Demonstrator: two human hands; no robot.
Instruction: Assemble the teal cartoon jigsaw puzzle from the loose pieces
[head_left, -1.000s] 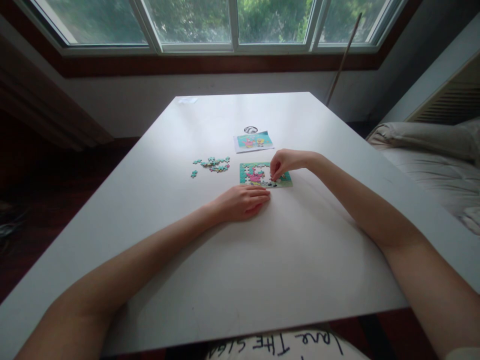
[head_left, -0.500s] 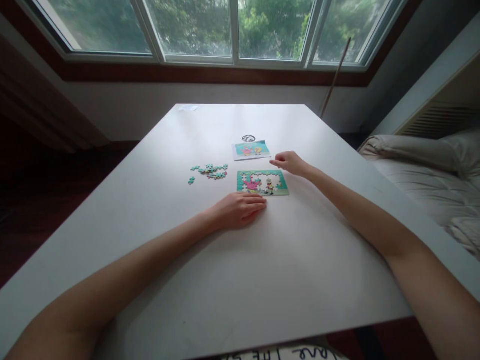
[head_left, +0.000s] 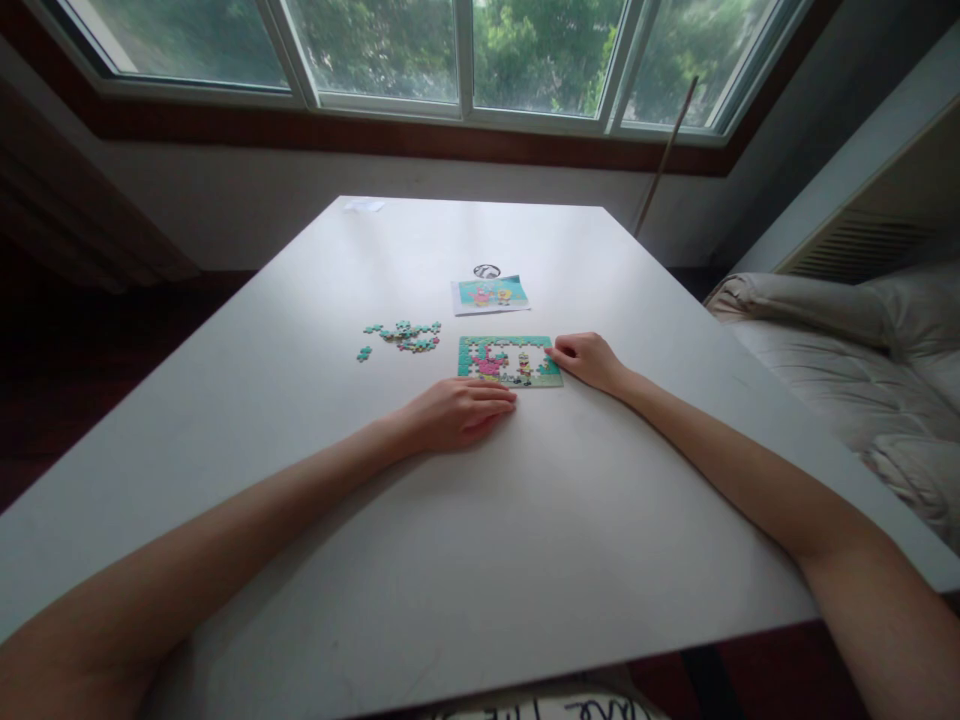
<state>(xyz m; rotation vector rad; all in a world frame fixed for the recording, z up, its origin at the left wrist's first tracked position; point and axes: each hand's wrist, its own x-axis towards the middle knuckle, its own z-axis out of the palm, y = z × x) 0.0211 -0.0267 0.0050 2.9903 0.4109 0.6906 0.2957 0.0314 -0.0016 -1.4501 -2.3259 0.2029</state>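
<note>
— What are you counting on the table (head_left: 525, 560)?
— One part-built jigsaw puzzle (head_left: 510, 360), one picture card (head_left: 490, 295), one small ring (head_left: 487, 270), one paper slip (head_left: 363, 205).
— And loose pieces (head_left: 401, 336)?
— One cluster, too small for counting singly, and one stray piece (head_left: 364, 353) lying apart. Two hands are resting there: left hand (head_left: 461, 412), right hand (head_left: 589, 358).

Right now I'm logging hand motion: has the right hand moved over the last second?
Yes. From over the middle of the puzzle, the right hand went past its far right corner, then back to its right edge.
</note>
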